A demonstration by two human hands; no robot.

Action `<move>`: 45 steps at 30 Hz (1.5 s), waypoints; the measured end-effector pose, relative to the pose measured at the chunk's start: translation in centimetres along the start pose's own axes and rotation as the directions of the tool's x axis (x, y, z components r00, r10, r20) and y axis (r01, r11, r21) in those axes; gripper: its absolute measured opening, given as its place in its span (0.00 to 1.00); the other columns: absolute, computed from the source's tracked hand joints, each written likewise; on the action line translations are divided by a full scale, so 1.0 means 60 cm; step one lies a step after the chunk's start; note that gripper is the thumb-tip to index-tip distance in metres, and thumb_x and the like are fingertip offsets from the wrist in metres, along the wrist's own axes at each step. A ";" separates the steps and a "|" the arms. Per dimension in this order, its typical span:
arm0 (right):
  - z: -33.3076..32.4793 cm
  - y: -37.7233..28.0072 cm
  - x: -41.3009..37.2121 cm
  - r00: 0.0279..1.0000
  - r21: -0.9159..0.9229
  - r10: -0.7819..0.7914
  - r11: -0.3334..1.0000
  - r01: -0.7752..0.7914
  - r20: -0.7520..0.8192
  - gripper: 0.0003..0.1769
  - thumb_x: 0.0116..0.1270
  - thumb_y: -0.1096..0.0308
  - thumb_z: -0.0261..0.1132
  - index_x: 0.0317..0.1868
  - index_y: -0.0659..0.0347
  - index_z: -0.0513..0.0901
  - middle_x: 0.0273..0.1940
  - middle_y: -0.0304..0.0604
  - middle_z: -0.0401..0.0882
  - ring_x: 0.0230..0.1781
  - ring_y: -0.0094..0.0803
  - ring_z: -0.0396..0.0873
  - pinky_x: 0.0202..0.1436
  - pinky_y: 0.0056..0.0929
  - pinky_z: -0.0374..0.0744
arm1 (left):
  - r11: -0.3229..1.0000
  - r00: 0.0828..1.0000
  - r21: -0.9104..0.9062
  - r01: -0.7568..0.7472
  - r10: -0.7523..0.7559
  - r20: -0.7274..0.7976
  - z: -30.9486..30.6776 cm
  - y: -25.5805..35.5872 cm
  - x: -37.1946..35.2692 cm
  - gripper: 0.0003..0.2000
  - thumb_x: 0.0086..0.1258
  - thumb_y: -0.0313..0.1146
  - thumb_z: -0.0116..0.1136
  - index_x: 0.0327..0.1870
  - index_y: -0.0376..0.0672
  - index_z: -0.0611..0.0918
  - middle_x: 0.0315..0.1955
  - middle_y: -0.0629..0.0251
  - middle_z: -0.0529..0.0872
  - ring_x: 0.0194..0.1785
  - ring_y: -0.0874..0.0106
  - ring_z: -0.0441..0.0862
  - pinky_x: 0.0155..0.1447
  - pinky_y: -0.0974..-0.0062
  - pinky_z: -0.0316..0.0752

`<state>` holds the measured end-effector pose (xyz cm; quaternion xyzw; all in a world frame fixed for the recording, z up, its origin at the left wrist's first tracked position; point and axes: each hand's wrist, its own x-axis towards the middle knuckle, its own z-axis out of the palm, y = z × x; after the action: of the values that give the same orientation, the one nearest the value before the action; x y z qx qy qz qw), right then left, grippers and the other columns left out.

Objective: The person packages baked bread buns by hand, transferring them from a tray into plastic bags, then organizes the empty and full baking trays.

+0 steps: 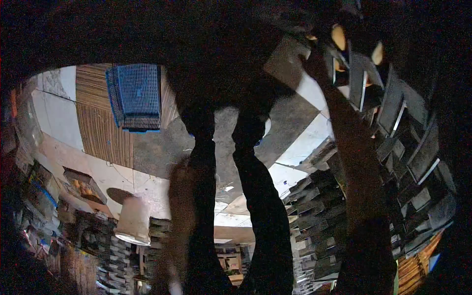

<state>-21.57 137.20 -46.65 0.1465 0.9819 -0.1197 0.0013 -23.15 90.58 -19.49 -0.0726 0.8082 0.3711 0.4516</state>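
Very dark; I see two legs running up from the bottom, with dark feet near the middle. On the right, my right arm (361, 196) stretches upward, and its hand (317, 56) fades into shadow close to grey slab-like pieces (393, 108). Its fingers cannot be made out, nor whether they touch those pieces. A blurred brownish shape beside the left leg looks like my left forearm (179, 221); the hand at its end is lost in the dark. A large black mass (206, 59) covers the top of the view, too dark to name.
A blue ribbed crate (140, 93) rests on brown striped sheets (103, 128). A white bucket (133, 221) appears upside down in the view, on pale floor. Stacked grey pieces (319, 216) stand in rows at right. A shallow box (83, 184) lies at left.
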 end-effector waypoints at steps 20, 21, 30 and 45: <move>0.097 -0.017 0.049 0.968 -0.149 -0.125 0.984 0.094 -0.217 0.25 0.57 0.56 0.60 0.49 0.65 0.74 0.37 0.54 0.79 0.35 0.48 0.78 0.39 0.42 0.76 | 0.892 0.776 -0.138 0.430 -0.287 0.561 0.127 0.060 -0.075 0.14 0.67 0.32 0.52 0.51 0.36 0.74 0.47 0.56 0.78 0.52 0.68 0.75 0.57 0.73 0.68; 0.092 -0.033 0.037 0.975 -0.019 -0.020 1.000 0.016 -0.221 0.26 0.55 0.55 0.62 0.49 0.66 0.74 0.37 0.54 0.79 0.36 0.48 0.78 0.40 0.42 0.76 | 0.919 0.796 -0.117 0.376 -0.256 0.549 0.122 0.062 -0.072 0.14 0.67 0.32 0.52 0.50 0.36 0.74 0.47 0.56 0.77 0.52 0.68 0.75 0.58 0.72 0.68; 0.048 -0.180 -0.132 0.916 -0.155 0.397 0.903 -0.401 -0.055 0.24 0.55 0.50 0.64 0.44 0.61 0.77 0.43 0.47 0.78 0.46 0.42 0.75 0.48 0.39 0.71 | 0.952 0.891 -0.186 0.244 -0.144 0.430 0.110 -0.019 -0.091 0.13 0.67 0.33 0.51 0.48 0.36 0.74 0.45 0.54 0.77 0.52 0.66 0.75 0.56 0.71 0.68; 0.219 -0.240 -0.506 0.942 -0.082 -0.336 0.938 0.336 0.006 0.27 0.54 0.55 0.66 0.53 0.55 0.74 0.51 0.50 0.71 0.53 0.47 0.68 0.57 0.41 0.66 | 0.943 0.802 -0.301 0.142 0.068 0.594 0.055 -0.222 -0.316 0.13 0.63 0.32 0.51 0.46 0.35 0.73 0.41 0.47 0.75 0.44 0.52 0.75 0.48 0.61 0.72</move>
<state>2.91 112.02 -54.89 -0.0229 0.9966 -0.0775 -0.0169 -3.85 79.15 -12.80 -0.0427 0.5495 0.4959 0.6710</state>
